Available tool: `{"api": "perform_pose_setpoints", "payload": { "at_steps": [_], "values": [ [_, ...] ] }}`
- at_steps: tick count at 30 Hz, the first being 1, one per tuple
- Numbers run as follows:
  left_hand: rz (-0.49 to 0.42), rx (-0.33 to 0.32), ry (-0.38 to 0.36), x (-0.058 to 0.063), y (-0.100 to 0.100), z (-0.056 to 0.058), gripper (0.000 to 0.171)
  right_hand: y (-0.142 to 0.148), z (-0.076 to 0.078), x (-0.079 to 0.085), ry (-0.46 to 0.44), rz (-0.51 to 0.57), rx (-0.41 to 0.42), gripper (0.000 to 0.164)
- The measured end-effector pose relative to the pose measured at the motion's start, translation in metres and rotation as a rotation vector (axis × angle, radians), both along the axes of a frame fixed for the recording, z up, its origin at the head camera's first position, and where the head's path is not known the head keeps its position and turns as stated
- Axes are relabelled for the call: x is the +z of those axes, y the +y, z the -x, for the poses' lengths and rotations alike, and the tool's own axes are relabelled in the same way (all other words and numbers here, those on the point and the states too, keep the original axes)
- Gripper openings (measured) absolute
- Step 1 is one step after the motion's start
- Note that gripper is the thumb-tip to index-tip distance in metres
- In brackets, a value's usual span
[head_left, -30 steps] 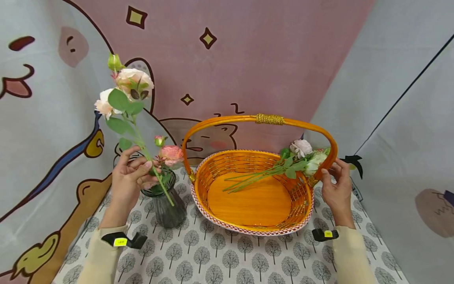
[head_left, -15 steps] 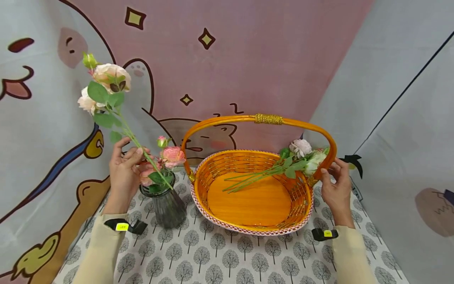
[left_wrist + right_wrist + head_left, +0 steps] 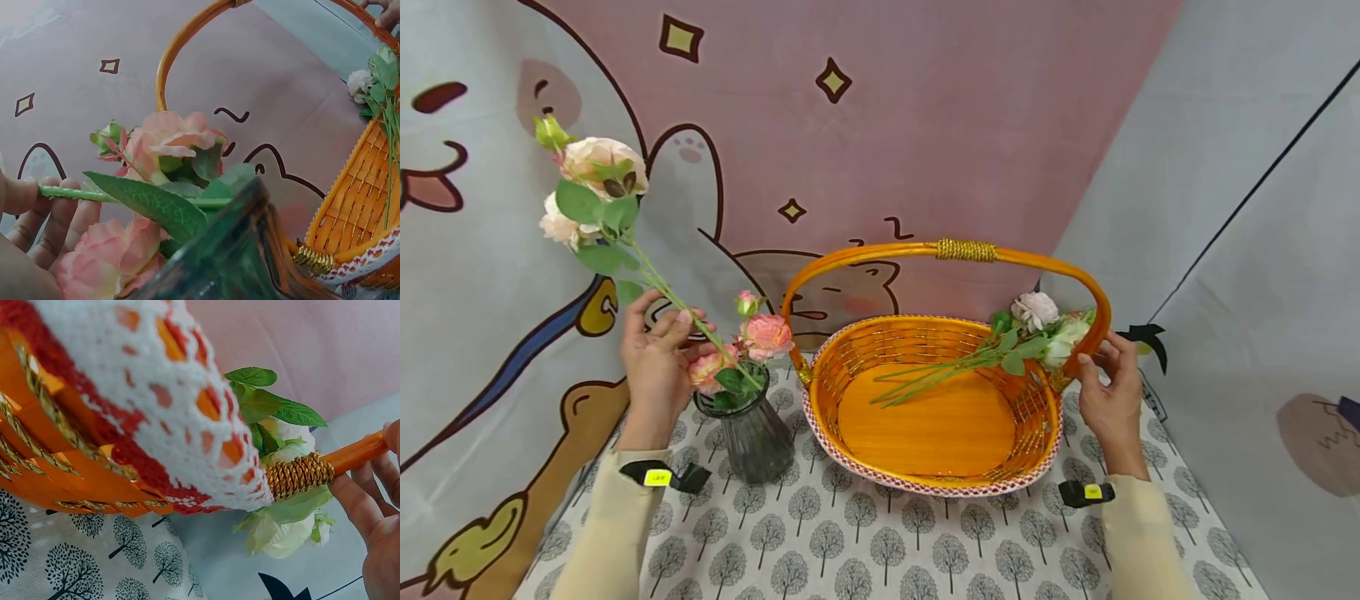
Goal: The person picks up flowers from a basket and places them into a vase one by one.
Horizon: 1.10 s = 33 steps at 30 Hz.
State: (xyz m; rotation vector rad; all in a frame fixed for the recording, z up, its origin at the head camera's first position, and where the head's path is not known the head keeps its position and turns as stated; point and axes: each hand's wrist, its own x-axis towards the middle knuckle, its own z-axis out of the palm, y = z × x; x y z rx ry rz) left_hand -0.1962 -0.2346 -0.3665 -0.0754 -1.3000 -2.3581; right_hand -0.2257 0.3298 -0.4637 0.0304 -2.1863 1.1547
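Observation:
My left hand (image 3: 657, 371) pinches the green stem of a cream artificial rose spray (image 3: 604, 167) between thumb and fingers. That stem leans left, its lower end at the mouth of the dark glass vase (image 3: 756, 442). Pink roses (image 3: 767, 335) stand in the vase beside it; in the left wrist view a green leaf (image 3: 150, 206) crosses the stem near the rim. My right hand (image 3: 1112, 400) grips the right end of the orange basket's handle (image 3: 1093, 308), seen also in the right wrist view above the gold cord binding (image 3: 300, 477).
The orange woven basket (image 3: 925, 442) stands right of the vase. White roses (image 3: 1037, 312) with green stems lie across its right side. A tree-print cloth (image 3: 850, 550) covers the table, and a cartoon curtain (image 3: 940, 125) hangs behind.
My left hand has moved left, tilting the cream rose spray further left, and the stem's lower end has gone from in front of the vase to its mouth. The right hand stays on the handle.

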Motion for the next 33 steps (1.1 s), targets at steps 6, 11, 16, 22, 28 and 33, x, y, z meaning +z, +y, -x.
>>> {"api": "perform_pose_setpoints", "payload": {
  "at_steps": [6, 11, 16, 22, 28, 33],
  "values": [
    [0.113, 0.034, -0.02, 0.0013, 0.0014, -0.0032, 0.047, -0.0008, -0.0015, 0.0007, -0.007, 0.011, -0.004, 0.048],
    [0.268, 0.056, 0.015, -0.0004, 0.0019, -0.0021, 0.038, -0.0007, -0.0027, 0.0011, -0.005, 0.014, -0.011, 0.048],
    [0.388, 0.092, 0.001, -0.0036, 0.0018, -0.0018, 0.03, -0.0014, -0.0022, 0.0009, 0.001, 0.022, -0.001, 0.049],
    [0.503, 0.176, -0.022, -0.0046, 0.0032, -0.002, 0.031, -0.0025, -0.0013, -0.0002, -0.003, 0.022, -0.001, 0.049],
    [0.716, 0.253, -0.116, -0.0049, 0.0055, -0.0067, 0.032, -0.0019, -0.0013, -0.0003, -0.018, 0.016, -0.014, 0.048],
    [0.763, 0.289, -0.229, -0.0059, 0.0069, -0.0098, 0.031, -0.0013, -0.0011, -0.0003, -0.044, 0.022, -0.022, 0.049]
  ]
}}
